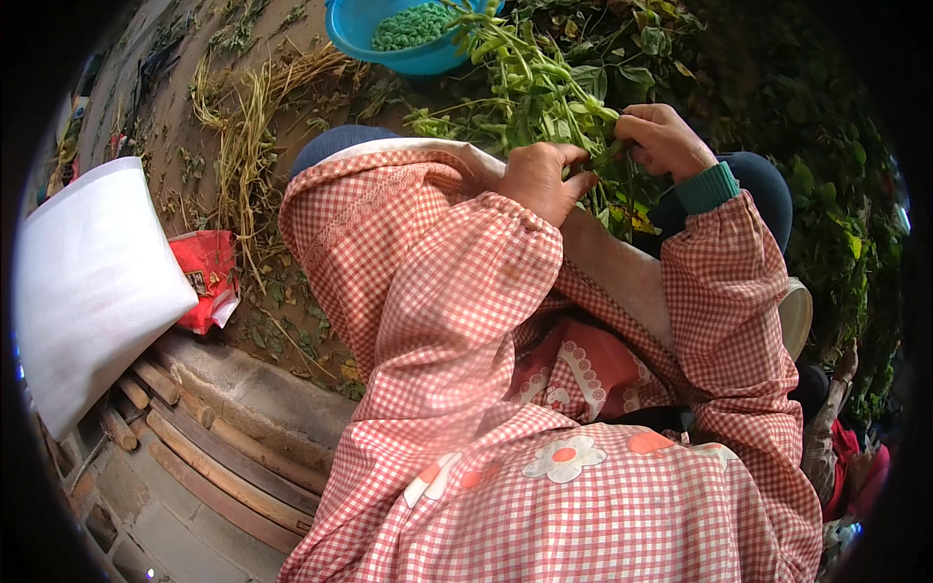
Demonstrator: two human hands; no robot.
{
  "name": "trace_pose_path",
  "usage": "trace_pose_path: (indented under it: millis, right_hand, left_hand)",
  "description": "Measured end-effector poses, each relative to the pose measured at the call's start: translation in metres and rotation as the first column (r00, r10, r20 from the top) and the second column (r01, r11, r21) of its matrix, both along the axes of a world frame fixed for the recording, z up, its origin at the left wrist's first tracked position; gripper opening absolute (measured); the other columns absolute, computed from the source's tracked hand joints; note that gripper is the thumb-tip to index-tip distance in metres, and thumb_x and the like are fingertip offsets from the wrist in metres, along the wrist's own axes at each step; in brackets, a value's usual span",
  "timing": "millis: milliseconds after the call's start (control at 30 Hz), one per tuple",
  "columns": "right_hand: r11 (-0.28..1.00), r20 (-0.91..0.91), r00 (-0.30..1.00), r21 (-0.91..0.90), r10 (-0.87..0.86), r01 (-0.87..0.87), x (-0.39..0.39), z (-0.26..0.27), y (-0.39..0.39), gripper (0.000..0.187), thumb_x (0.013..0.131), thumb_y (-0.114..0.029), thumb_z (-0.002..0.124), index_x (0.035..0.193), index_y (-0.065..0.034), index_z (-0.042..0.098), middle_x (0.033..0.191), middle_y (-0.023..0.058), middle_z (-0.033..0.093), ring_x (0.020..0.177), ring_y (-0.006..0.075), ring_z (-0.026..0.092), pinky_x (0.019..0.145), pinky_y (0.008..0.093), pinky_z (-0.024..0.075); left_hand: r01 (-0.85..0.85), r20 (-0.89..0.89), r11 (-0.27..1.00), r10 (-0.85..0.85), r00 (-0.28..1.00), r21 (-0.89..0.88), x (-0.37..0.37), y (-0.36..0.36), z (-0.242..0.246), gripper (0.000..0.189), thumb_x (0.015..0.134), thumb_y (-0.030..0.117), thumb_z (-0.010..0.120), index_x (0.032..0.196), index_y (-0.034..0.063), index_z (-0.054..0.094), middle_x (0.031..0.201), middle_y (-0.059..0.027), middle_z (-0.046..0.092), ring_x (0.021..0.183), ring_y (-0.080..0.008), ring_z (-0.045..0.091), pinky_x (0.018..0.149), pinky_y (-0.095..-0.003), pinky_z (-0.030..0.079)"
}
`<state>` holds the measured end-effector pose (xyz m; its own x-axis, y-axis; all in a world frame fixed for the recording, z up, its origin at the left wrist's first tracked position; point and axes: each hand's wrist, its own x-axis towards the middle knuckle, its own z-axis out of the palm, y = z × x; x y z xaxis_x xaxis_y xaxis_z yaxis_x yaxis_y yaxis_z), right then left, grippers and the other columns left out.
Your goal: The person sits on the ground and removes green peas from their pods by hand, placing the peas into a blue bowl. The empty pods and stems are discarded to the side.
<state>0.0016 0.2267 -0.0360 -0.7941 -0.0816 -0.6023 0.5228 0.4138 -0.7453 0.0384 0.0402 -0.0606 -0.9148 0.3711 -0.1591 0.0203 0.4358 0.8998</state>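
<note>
A leafy bunch of green plants with plump pods [543,91], apparently soybean, lies across the lap and rises away from me. My left hand [543,178] has thumb and forefinger pinched at the lower stems, where a green pod or stem shows between them. Just to its right, my right hand [665,140] grips the bunch near its stem end with curled fingers. Some of its fingertips are hidden. Past the plants stands a blue plastic basin [350,33] holding a heap of green beans or pods [412,28].
Dry stalks [240,146] litter the bare soil on the left. A white sack [95,291], a red packet [208,277] and wooden poles [226,466] are nearer. More leafy plants [816,189] pile up on the right, near a pale bucket [796,317]. Another person's arm [824,437] shows at lower right.
</note>
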Motion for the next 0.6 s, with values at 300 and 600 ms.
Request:
trace_pose_path:
  millis: [300, 600]
  right_hand:
    - [0.970, -0.160, 0.976, 0.213, 0.150, -0.114, 0.016, 0.006, -0.005, 0.032, 0.073, -0.028, 0.063, 0.083, 0.0022, 0.060, 0.057, 0.0056, 0.055, 0.044, 0.0096, 0.047, 0.039, 0.0246, 0.0349]
    - [0.866, -0.453, 0.809, 0.482, 0.376, -0.133, 0.053, 0.027, -0.019, 0.033, 0.065, -0.017, 0.062, 0.090, 0.0051, 0.057, 0.072, 0.0189, 0.059, 0.069, 0.0309, 0.060, 0.061, 0.0352, 0.0459]
  left_hand:
    - [-0.011, -0.042, 1.000, 0.010, 0.999, -0.019, 0.003, 0.004, -0.005, 0.024, 0.068, 0.017, 0.068, 0.089, 0.0045, 0.066, 0.083, -0.0137, 0.064, 0.076, -0.0243, 0.063, 0.071, -0.0305, 0.048]
    - [0.024, 0.051, 1.000, -0.023, 0.998, -0.019, 0.004, 0.001, 0.002, 0.023, 0.069, 0.020, 0.066, 0.088, 0.0058, 0.066, 0.082, -0.0129, 0.064, 0.075, -0.0233, 0.063, 0.072, -0.0301, 0.048]
